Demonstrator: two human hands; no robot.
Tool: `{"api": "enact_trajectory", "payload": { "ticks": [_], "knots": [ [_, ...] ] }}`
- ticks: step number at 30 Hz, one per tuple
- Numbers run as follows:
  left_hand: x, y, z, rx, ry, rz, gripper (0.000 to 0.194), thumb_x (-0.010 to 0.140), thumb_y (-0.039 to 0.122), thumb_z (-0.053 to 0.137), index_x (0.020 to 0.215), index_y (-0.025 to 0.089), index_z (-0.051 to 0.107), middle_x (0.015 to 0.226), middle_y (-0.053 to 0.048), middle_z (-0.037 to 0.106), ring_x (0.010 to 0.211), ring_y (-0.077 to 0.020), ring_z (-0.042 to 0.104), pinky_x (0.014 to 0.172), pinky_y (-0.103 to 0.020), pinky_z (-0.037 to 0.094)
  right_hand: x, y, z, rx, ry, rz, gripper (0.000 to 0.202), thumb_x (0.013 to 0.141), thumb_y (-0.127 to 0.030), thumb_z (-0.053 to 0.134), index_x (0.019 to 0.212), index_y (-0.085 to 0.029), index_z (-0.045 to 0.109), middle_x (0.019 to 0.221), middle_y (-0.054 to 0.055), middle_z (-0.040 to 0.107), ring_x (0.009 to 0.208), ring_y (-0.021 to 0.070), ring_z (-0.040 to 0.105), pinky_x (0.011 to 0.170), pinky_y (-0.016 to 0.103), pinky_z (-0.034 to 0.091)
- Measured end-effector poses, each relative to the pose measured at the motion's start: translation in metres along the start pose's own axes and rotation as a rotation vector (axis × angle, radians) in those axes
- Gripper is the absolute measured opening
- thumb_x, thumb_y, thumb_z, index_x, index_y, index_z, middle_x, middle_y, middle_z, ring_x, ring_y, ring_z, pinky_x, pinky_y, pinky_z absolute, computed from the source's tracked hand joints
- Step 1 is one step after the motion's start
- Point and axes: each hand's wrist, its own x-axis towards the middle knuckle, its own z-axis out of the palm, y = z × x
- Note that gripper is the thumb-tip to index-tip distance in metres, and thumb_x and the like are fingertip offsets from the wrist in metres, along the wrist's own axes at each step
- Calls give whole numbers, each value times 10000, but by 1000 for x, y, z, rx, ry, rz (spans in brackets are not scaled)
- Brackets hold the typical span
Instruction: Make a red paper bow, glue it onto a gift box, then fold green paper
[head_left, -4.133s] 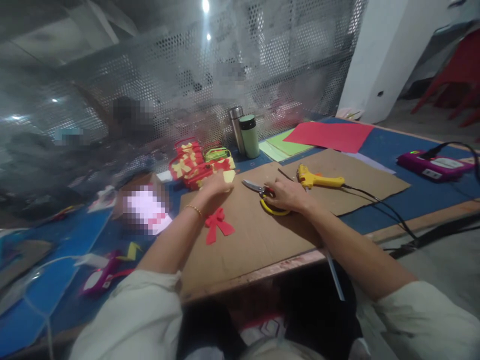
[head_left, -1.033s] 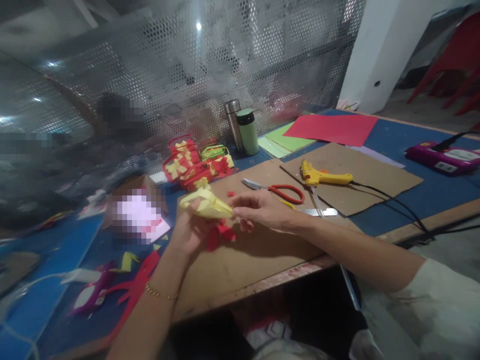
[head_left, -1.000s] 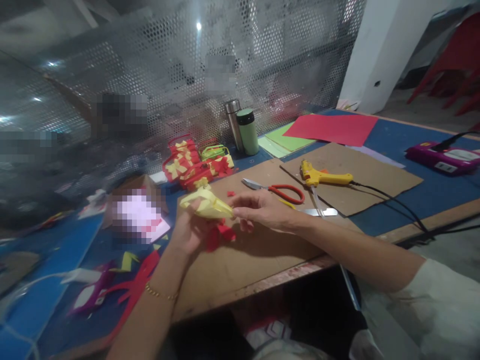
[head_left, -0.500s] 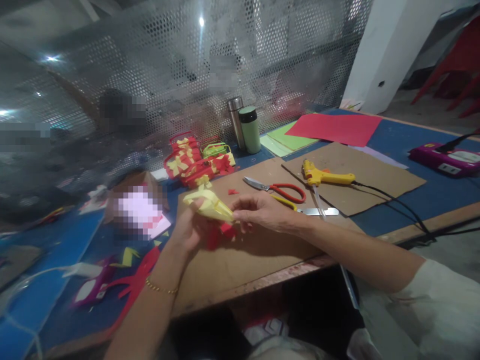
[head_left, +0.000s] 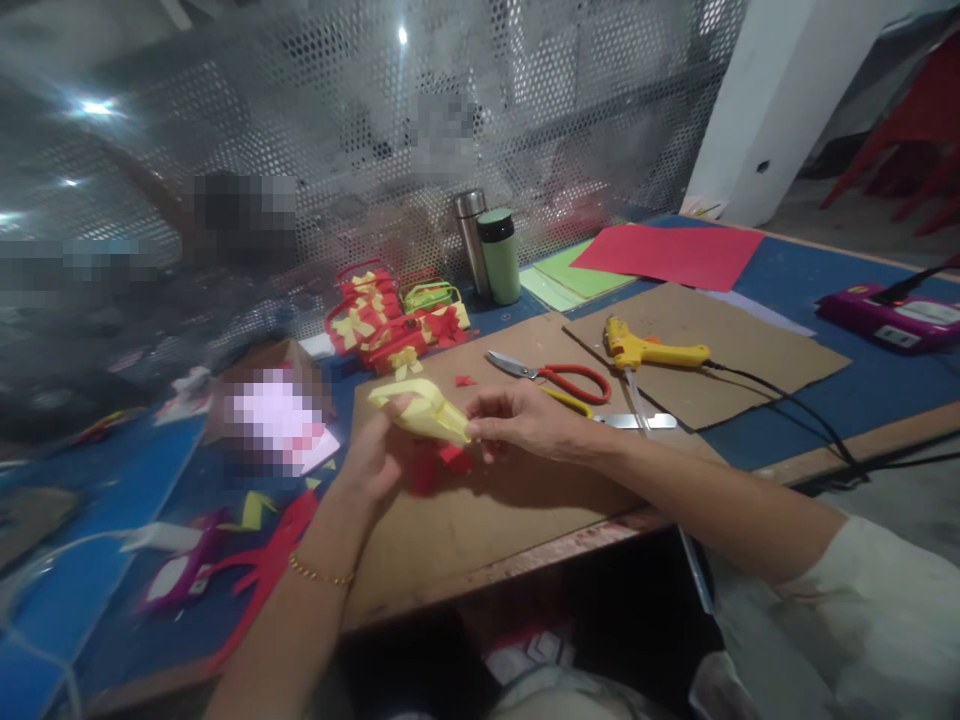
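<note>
A pale yellow folded-paper piece (head_left: 424, 410), with a loop at its left end, is held up over the brown cardboard sheet (head_left: 465, 540). My left hand (head_left: 379, 455) is closed round its left part. The fingers of my right hand (head_left: 525, 425) pinch its right tip. Red paper pieces (head_left: 442, 465) lie below it, partly hidden by the hands. To the right of my right hand are red-handled scissors (head_left: 577, 382), a second pair with a yellow handle (head_left: 568, 402), and a yellow hot glue gun (head_left: 660, 353) resting on another cardboard sheet.
Finished red and yellow paper baskets (head_left: 375, 320) stand behind the hands. Beside them are a green tumbler (head_left: 500, 260) and a steel flask (head_left: 469, 230). Red paper (head_left: 667, 255) lies at the back right. Purple power strips (head_left: 889, 318) sit on the table; red strips (head_left: 270, 560) lie left.
The yellow paper piece has turned slightly in my hands, its side now facing up more. Both hands keep their hold and barely move.
</note>
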Motion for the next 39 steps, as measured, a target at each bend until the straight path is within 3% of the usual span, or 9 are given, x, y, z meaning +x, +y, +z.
{"api": "enact_trajectory", "payload": {
  "ticks": [7, 12, 16, 23, 33, 39],
  "knots": [
    [1, -2, 1, -26, 17, 51, 122, 860, 203, 678, 958, 130, 679, 839, -87, 720, 687, -210, 691, 584, -318, 602, 1, 2, -1, -114, 22, -83, 271, 877, -429, 689, 939, -165, 671, 714, -14, 657, 557, 101, 591, 537, 236, 472],
    [4, -2, -1, -48, 7, 114, 149, 875, 224, 685, 1006, 153, 690, 883, -84, 732, 732, -209, 694, 553, -293, 594, -1, 4, -2, -561, 363, -526, 155, 963, -305, 594, 887, -183, 653, 773, 11, 627, 654, 121, 549, 612, 265, 447],
    [3, -4, 2, -79, -4, 141, 172, 891, 208, 670, 1053, 152, 692, 937, -85, 742, 761, -196, 693, 576, -285, 599, -1, 10, -1, -814, 356, -785, 131, 997, -218, 544, 908, -182, 633, 778, 16, 593, 669, 127, 522, 614, 268, 411],
    [2, -9, 4, -93, -2, 148, 236, 862, 204, 730, 1091, 158, 697, 1036, -102, 743, 842, -219, 697, 649, -319, 603, 1, 17, -1, -1006, 419, -755, 135, 1009, -246, 538, 900, -199, 601, 786, 20, 603, 665, 135, 520, 606, 272, 406],
    [2, -13, 3, -111, 11, 164, 335, 863, 207, 748, 1187, 183, 668, 1099, -101, 741, 903, -217, 711, 714, -324, 628, 2, 19, 2, -977, 487, -783, 155, 1001, -245, 572, 858, -190, 591, 748, 11, 601, 612, 120, 496, 578, 270, 384],
    [0, -15, 7, -116, 24, 167, 292, 882, 192, 733, 1169, 172, 683, 1101, -97, 750, 916, -210, 713, 790, -340, 631, 1, 20, 2, -1075, 493, -775, 149, 994, -220, 548, 848, -204, 574, 766, 15, 600, 648, 131, 516, 586, 273, 362]
  ]
}}
